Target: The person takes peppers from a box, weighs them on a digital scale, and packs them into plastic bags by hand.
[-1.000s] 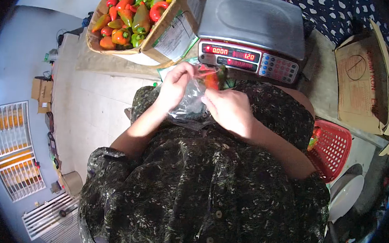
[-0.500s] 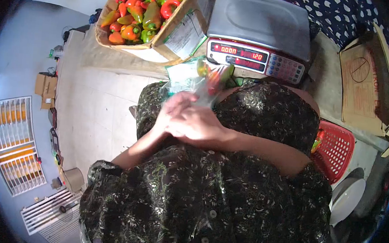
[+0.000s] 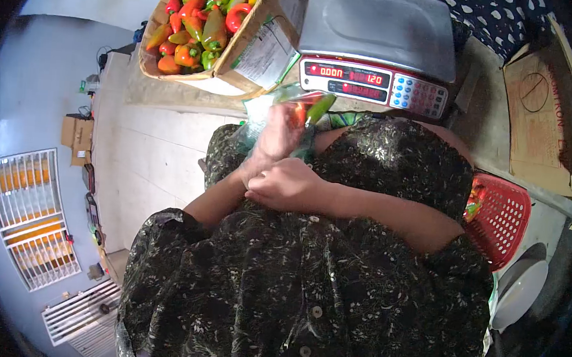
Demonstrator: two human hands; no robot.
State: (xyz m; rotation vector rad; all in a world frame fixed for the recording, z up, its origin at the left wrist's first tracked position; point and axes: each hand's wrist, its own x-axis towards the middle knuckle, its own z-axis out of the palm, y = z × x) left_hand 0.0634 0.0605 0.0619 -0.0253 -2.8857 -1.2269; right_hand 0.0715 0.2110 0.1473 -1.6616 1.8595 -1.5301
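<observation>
A clear plastic bag (image 3: 254, 133) with red and green peppers (image 3: 319, 108) in it lies at my lap, below the scale. My left hand (image 3: 280, 135) reaches up into the bag beside the peppers; its fingers are blurred and partly hidden. My right hand (image 3: 287, 185) is closed at the left wrist, with its fingers curled on the edge of the bag's mouth.
A cardboard box (image 3: 248, 50) full of red, orange and green peppers stands beyond my hands. Right of it is a digital scale (image 3: 379, 29) with lit red figures. A red perforated basket (image 3: 505, 217), a white bowl (image 3: 522, 298) and an open carton (image 3: 541, 130) are at the right.
My hands were clasped together in a blur just before. Now the left hand has moved up into the bag, while the right is closed at the left wrist.
</observation>
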